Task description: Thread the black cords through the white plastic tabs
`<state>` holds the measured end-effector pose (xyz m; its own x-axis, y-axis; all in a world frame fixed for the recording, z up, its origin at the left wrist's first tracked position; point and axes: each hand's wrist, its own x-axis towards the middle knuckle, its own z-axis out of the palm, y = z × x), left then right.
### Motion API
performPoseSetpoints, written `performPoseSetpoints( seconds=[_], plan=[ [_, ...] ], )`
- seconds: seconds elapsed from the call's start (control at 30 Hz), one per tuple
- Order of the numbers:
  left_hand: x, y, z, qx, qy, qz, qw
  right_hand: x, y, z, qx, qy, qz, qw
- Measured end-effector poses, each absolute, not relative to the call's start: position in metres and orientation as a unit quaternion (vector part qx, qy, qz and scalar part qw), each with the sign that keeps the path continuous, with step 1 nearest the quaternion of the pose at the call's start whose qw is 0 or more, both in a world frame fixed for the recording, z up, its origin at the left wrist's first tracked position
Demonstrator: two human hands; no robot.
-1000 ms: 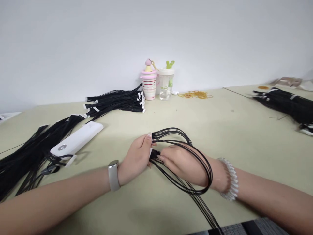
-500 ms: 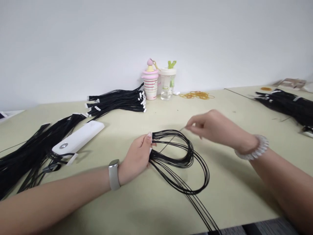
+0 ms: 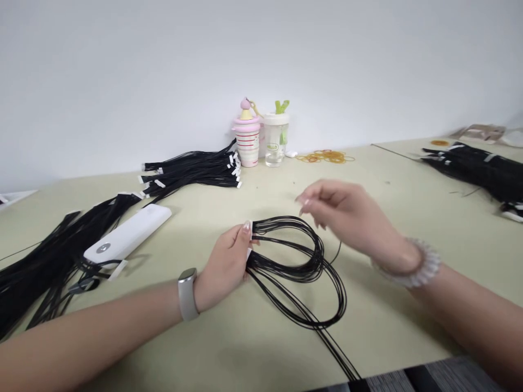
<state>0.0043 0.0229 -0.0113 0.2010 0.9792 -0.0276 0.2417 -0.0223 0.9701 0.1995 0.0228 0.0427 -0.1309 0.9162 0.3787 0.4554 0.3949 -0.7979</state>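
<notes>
On the tabletop [image 3: 429,207], pretty much dead center, a bundle of looped black cables [image 3: 322,288] is laid out flat. Its gathered ends are pinched tight by the left hand [image 3: 226,264], which is rested on the surface. The right hand [image 3: 347,215] is held up just above the loop with the fingers loosely curled. Whether anything thin is pinched there can't be told tbh. A white power bank [image 3: 128,233] is parked off to the left, beside a big pile of black cables [image 3: 49,256]. Further back, a pink cup [image 3: 247,139] and a clear cup [image 3: 274,140] are stood side by side against the wall, with some rubber bands [image 3: 324,157] scattered near them.
</notes>
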Motion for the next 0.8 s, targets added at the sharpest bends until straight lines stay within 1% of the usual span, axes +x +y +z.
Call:
performPoseSetpoints(
  seconds=[0.07, 0.17, 0.4, 0.8],
  plan=[
    [0.004, 0.023, -0.011, 0.608, 0.501, 0.382, 0.483, 0.187, 0.013, 0.037, -0.479, -0.777, 0.201, 0.356],
    [0.003, 0.024, -0.011, 0.623, 0.492, 0.383, 0.472, 0.176, 0.007, 0.028, -0.468, -0.819, 0.134, 0.304],
    [0.004, 0.022, -0.010, 0.646, 0.478, 0.382, 0.456, 0.169, 0.009, 0.021, -0.484, -0.835, 0.075, 0.252],
    [0.004, 0.022, -0.012, 0.655, 0.478, 0.371, 0.453, 0.168, 0.011, 0.021, -0.469, -0.852, 0.076, 0.221]
  ],
)
